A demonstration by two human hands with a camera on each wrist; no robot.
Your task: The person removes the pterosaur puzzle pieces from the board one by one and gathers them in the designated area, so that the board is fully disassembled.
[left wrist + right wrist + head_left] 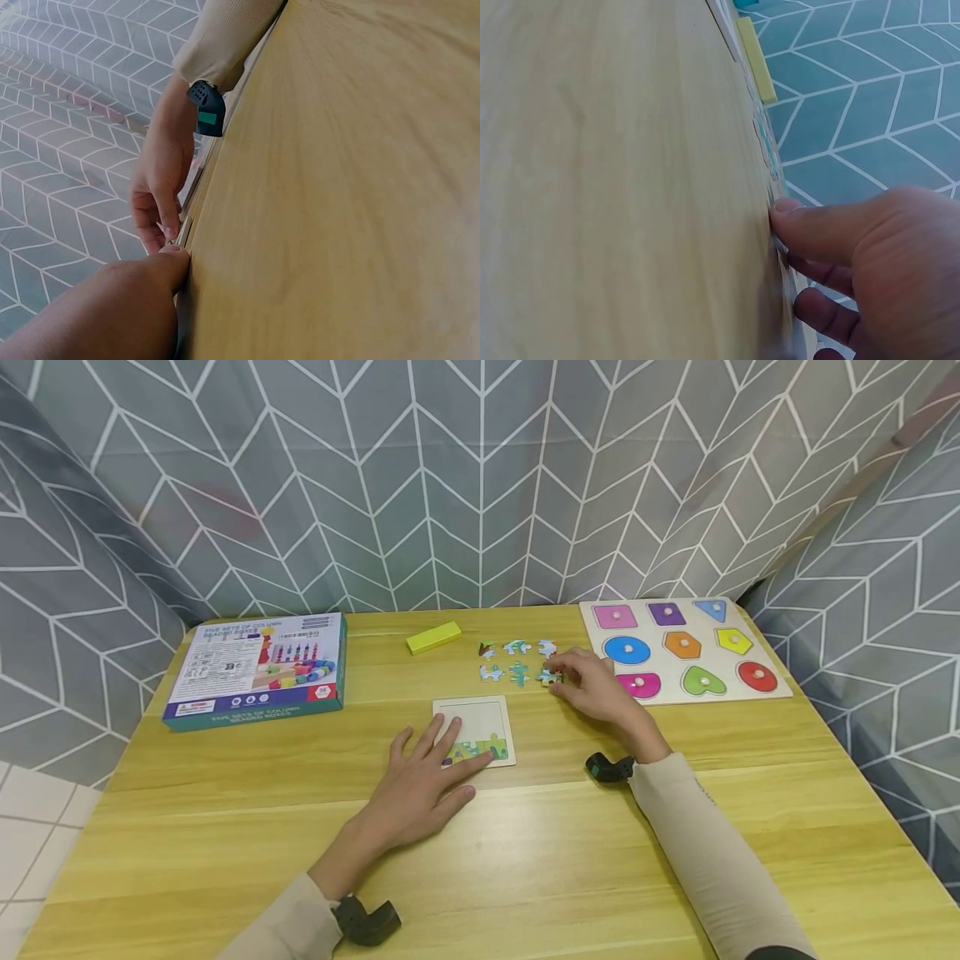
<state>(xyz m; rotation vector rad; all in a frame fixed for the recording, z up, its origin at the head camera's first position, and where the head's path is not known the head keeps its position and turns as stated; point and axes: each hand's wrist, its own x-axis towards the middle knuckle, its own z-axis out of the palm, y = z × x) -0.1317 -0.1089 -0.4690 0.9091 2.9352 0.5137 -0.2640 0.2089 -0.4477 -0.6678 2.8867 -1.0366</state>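
Note:
My left hand [423,789] lies with spread, straight fingers over a small square puzzle board [472,714], fingertips on its lower part. Green pieces fill the bottom row of the board [480,747]; bare white base shows above them. My right hand [592,689] pinches a jigsaw piece [550,677] at the right end of two short rows, thumb and forefinger at its edge. In the right wrist view the thumb [817,229] and curled fingers close in low at the table surface, hiding most of that piece. Other loose pieces [517,672] lie just left of it.
A yellow block [433,638] lies behind the puzzle board. At the right stands a shape board [667,618] with colored knobbed shapes, close to my right hand. A boxed bead set [258,668] sits at the left. A patterned curtain [480,485] hangs along the table's back edge.

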